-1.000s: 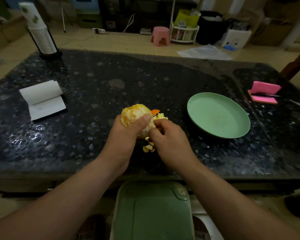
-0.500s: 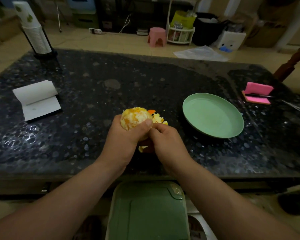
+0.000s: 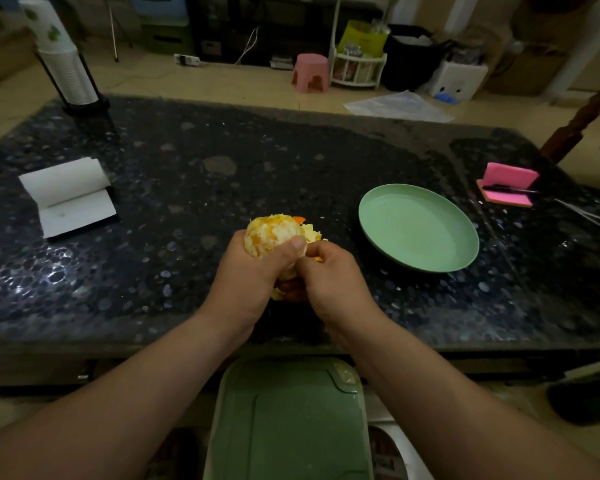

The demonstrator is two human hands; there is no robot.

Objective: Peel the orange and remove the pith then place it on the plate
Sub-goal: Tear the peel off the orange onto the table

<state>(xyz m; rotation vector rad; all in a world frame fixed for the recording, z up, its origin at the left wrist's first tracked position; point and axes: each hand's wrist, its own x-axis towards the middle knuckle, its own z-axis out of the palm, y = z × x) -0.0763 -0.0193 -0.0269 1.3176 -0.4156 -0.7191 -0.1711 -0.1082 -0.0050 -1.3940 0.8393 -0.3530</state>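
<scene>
Black speckled stone makes up the table [image 3: 222,161], and its hard, glossy top is the first hazard: a dropped fruit would likely roll on it, towards the near edge and off to the floor. Well to the right of the hands sits the green plate [image 3: 418,226], bare and apart from the work. Moving the fruit over too soon would leave white pith on it, and a careless reach could nudge the light plate across the slick stone. Both forearms come in from the bottom corners and meet over the middle of the table, wrists close together. The left hand [image 3: 250,271] holds the orange [image 3: 271,233] in the air just above the tabletop, fingers wrapped round its far and under sides and the thumb [image 3: 293,245] pressed across its near face. Its top is largely stripped, pale pith patched with bare orange flesh. Too hard a squeeze there could burst a segment and make the grip slippery with juice. The right hand [image 3: 333,275] is tucked against the fruit's right side, knuckles up and fingers curled in tightly. It appears to pinch a strip of peel [image 3: 284,289] that hangs between the two hands, though the fingertips themselves are hidden. A sharp tug could tear the strip short or pull flesh away with it. Small loose scraps [image 3: 312,233] lie just behind the orange, and more may scatter across the table as the peel comes away.
</scene>
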